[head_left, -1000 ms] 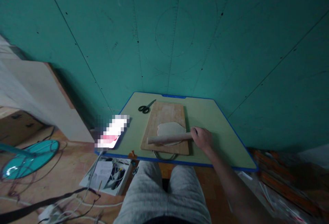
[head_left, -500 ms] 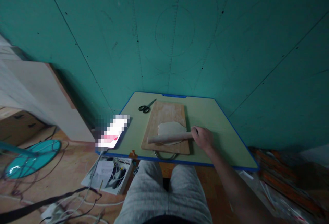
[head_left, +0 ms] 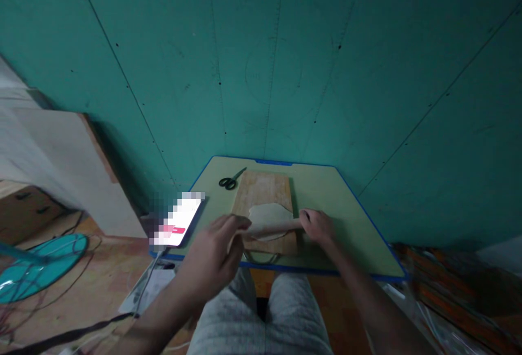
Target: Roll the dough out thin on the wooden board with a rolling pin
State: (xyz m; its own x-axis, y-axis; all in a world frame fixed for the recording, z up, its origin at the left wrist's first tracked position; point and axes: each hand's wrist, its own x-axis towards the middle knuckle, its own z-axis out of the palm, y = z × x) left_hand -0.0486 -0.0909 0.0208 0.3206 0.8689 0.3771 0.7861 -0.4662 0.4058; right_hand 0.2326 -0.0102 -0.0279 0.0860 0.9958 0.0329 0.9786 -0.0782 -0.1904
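Note:
A pale wooden rolling pin [head_left: 273, 228] lies across a flat sheet of dough [head_left: 269, 213] on a wooden cutting board [head_left: 265, 185]. My right hand [head_left: 317, 225] is closed around the pin's right end, just past the board's right edge. My left hand [head_left: 216, 249] is at the pin's left end, fingers bent over it and thumb below. That end is mostly hidden by the fingers. The near left corner of the board is covered by my left hand. A metal handle [head_left: 261, 260] shows at the board's near edge.
Black-handled scissors [head_left: 231, 181] lie left of the board on the blue-edged table [head_left: 318, 192]. A lit phone [head_left: 181, 222], partly pixelated, rests at the table's left edge with a cable [head_left: 153, 271] hanging down. A green wall [head_left: 269, 72] stands directly behind the table.
My left hand has come into view from the lower left and reached the pin's left end. My right hand stays on the right end. The view has tilted up slightly.

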